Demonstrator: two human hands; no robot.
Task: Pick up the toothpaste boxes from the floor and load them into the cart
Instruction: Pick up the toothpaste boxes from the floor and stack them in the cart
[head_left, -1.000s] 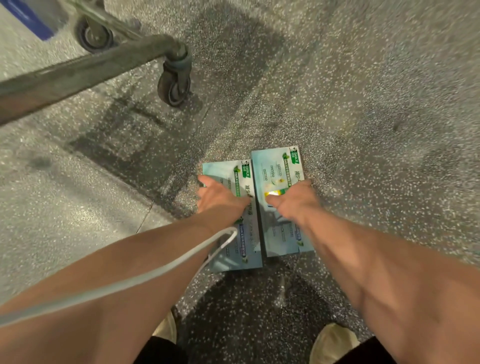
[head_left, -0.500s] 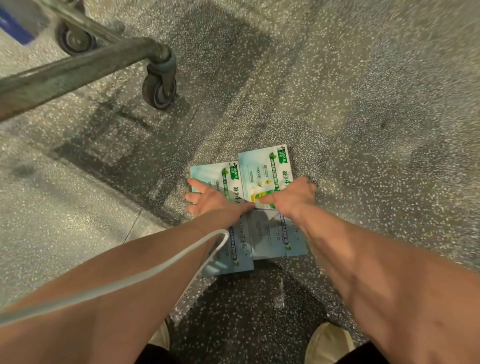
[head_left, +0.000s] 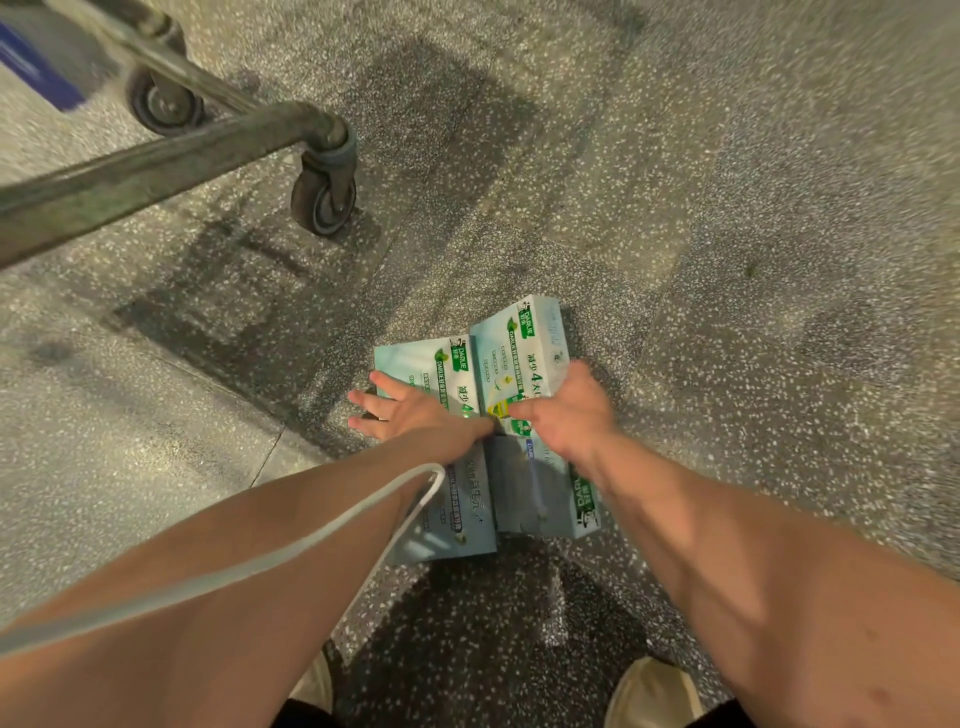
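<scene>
Head view, boxes: two toothpaste boxes (head_left: 457, 514) lie touching side by side on the floor (head_left: 727, 260), near the cart wheel (head_left: 324, 200), on your side of it.
Left hand: your left hand (head_left: 410, 415) spreads flat on the left box (head_left: 431, 364), steadying it.
Right hand: your right hand (head_left: 566, 415) curls round the right box (head_left: 519, 343), seemingly to lift.

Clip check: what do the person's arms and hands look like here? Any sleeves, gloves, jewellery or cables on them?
Both forearms are bare, with no sleeve in view. The left hand and right hand wear no gloves, and no ring or watch shows. A thin whitish cable runs along the left forearm and loops back near the wrist.
</scene>
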